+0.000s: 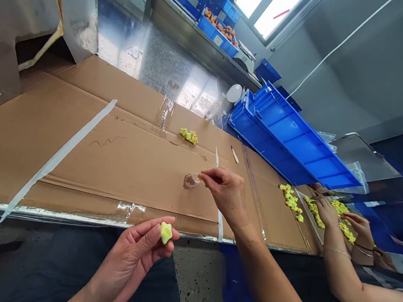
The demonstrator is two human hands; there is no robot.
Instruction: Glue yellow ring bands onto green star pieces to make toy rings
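Using the blue plastic crate [296,137] as the landmark here. The yellow star-shaped piece [166,234] is well left of it and closer to the person, up in the left hand [137,247], thumb and fingers pinching it. The right hand [224,189], nearer the crate on its left, has thumb and index pressed together at the tips over a round brown patch [190,181]; whatever's between them is too tiny to make out.

Progress-wise, I'd call the held piece unfinished: its face looks plain. The little cluster of yellow figures [189,136], left of the crate on the cardboard [142,164], shows some orange, so at least part of it looks further along. Can't tell how many are left.

Also around: a pale-handled tool [234,154] just left of the crate, plus more yellow figures [291,203] just below it in view. A co-worker's hands [326,213] are busy there too. Nothing seems to block the two hands; the crate itself looks like the main obstacle for reaching farther right.
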